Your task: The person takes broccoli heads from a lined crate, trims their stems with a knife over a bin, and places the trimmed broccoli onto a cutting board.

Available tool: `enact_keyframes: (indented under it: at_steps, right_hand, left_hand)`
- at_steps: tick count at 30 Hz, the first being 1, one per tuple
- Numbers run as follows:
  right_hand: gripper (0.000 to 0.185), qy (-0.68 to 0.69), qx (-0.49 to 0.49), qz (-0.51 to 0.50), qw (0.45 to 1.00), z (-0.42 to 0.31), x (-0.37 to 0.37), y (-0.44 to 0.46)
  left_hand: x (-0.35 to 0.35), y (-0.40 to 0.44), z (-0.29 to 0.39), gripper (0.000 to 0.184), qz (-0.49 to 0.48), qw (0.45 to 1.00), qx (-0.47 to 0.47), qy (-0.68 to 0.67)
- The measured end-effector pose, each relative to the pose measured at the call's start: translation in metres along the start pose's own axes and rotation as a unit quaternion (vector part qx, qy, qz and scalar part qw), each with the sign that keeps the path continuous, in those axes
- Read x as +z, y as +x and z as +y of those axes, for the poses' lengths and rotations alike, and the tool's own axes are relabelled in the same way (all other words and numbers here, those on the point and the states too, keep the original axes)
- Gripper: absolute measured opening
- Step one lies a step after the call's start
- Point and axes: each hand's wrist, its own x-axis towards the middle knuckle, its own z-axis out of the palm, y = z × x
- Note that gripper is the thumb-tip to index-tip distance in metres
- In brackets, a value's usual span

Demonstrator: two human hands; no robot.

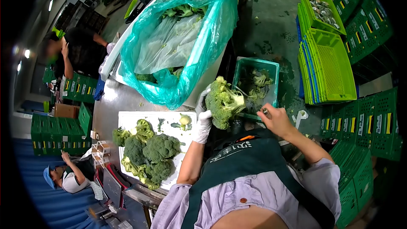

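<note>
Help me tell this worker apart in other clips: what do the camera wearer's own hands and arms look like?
The left hand wears a white glove that reaches the wrist; no glove shows on the right hand. Loose, pale lilac sleeves end around the elbows, with no markings that I can make out.

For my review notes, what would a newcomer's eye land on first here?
Most likely the large teal plastic bag, spread open at upper middle. Next, the broccoli head held in the gloved left hand near centre, then the broccoli pile on the white board at lower left.
</note>
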Motion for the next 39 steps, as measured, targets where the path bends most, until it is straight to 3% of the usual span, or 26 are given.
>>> enact_keyframes:
  at_steps: [7, 9, 13, 16, 18, 20, 22, 23, 24, 27, 30, 31, 32, 34, 35, 37, 39]
  right_hand:
    - [0.018, 0.021, 0.025, 0.025, 0.999, -0.001, -0.007, -0.011]
    - [0.018, 0.010, 0.016, 0.027, 0.999, -0.005, -0.011, -0.014]
    - [0.018, -0.003, -0.004, 0.051, 0.999, -0.006, -0.015, -0.019]
    - [0.017, 0.033, -0.002, 0.071, 0.997, 0.002, -0.013, -0.017]
    - [0.017, 0.042, 0.000, 0.083, 0.996, 0.008, -0.007, -0.015]
    - [0.018, 0.051, -0.001, 0.094, 0.994, 0.009, -0.004, -0.012]
    - [0.025, 0.052, 0.074, 0.072, 0.993, 0.009, -0.003, -0.009]
    - [0.037, 0.052, 0.088, 0.067, 0.992, 0.022, 0.004, -0.010]
    - [0.037, 0.050, 0.087, 0.065, 0.993, 0.032, 0.012, -0.008]
    - [0.063, 0.371, 0.205, -0.016, 0.906, 0.034, 0.017, 0.003]
    - [0.060, 0.455, 0.244, -0.055, 0.855, 0.037, 0.030, 0.008]
    - [0.057, 0.466, 0.275, -0.079, 0.837, 0.040, 0.026, 0.010]
    - [0.057, 0.457, 0.159, -0.015, 0.875, 0.086, 0.058, 0.011]
    - [0.054, 0.599, 0.229, -0.039, 0.766, 0.083, 0.054, 0.012]
    - [0.054, 0.595, 0.230, -0.038, 0.769, 0.078, 0.052, 0.013]
    - [0.052, 0.660, 0.266, 0.020, 0.702, 0.066, 0.051, 0.014]
    - [0.051, 0.662, 0.273, 0.023, 0.698, 0.076, 0.063, 0.011]
  left_hand:
    - [-0.002, 0.003, -0.006, 0.078, 0.019, 0.999, 0.023, 0.045]
    - [0.002, 0.006, -0.004, 0.070, -0.018, 0.998, 0.053, 0.007]
    - [0.017, 0.008, 0.004, 0.077, -0.005, 1.000, 0.009, -0.007]
    - [0.017, 0.012, 0.000, 0.075, -0.042, 0.997, 0.057, -0.017]
    - [0.011, 0.018, -0.004, 0.067, -0.079, 0.986, 0.119, 0.089]
    - [0.016, 0.013, -0.001, 0.068, -0.069, 0.990, 0.109, 0.061]
    - [0.025, 0.011, 0.008, 0.072, -0.040, 0.979, 0.118, 0.160]
    - [0.030, 0.010, 0.012, 0.072, -0.037, 0.980, 0.120, 0.157]
    - [0.033, 0.008, 0.015, 0.071, -0.041, 0.974, 0.121, 0.187]
    - [0.044, 0.005, 0.026, 0.067, -0.062, 0.952, 0.140, 0.263]
    - [0.060, 0.000, 0.032, 0.065, -0.054, 0.942, 0.137, 0.303]
    - [0.063, -0.001, 0.033, 0.074, -0.060, 0.924, 0.145, 0.349]
    - [0.070, -0.004, 0.034, 0.074, -0.060, 0.926, 0.144, 0.345]
    - [0.086, -0.011, 0.038, 0.089, -0.016, 0.922, 0.092, 0.376]
    - [0.089, -0.013, 0.042, 0.099, -0.047, 0.897, 0.098, 0.428]
    - [0.091, -0.017, 0.054, 0.101, -0.076, 0.939, 0.051, 0.331]
    - [0.094, -0.020, 0.065, 0.102, -0.080, 0.989, -0.030, 0.123]
